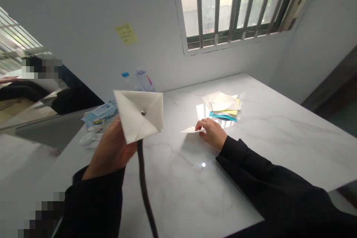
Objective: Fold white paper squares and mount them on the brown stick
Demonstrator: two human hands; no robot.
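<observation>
My left hand is raised, gripping a white folded-paper piece from behind and below. Its creased flaps meet near the middle, where a small metal stud sits. Most of the fingers are hidden behind the paper. Over the table, my right hand pinches a second, flatter white paper piece by its right end. A dark cord hangs below the left paper piece and runs down out of view; where its upper end goes is hidden.
Beyond my right hand lies a pile of white, yellow and blue papers on the marbled table. Two clear bottles stand by the wall, and blue-white packets lie at the left. Another person sits at far left.
</observation>
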